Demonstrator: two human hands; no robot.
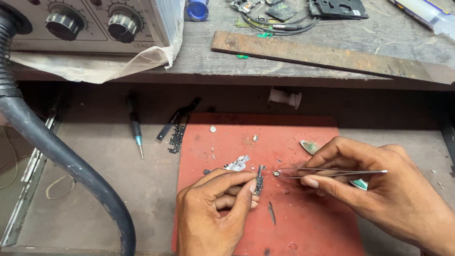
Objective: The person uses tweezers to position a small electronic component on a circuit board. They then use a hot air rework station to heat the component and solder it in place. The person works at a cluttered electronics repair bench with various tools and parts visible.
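On the red mat (305,228), the left hand (211,222) pins a small board (260,179) while the right hand (387,197) grips tweezers (328,172), a tiny part at their tip just beside the board, not yet seated.

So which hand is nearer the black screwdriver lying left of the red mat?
Left. The left hand is on the mat's lower left, nearer the screwdriver; the right hand, holding tweezers, is farther right.

On the desk (110,165) lies a mat (305,217); a small circuit board (260,179) sits on it, tweezers (328,173) right of it, a screwdriver (135,125) left, perhaps a soldering station (76,21) behind.
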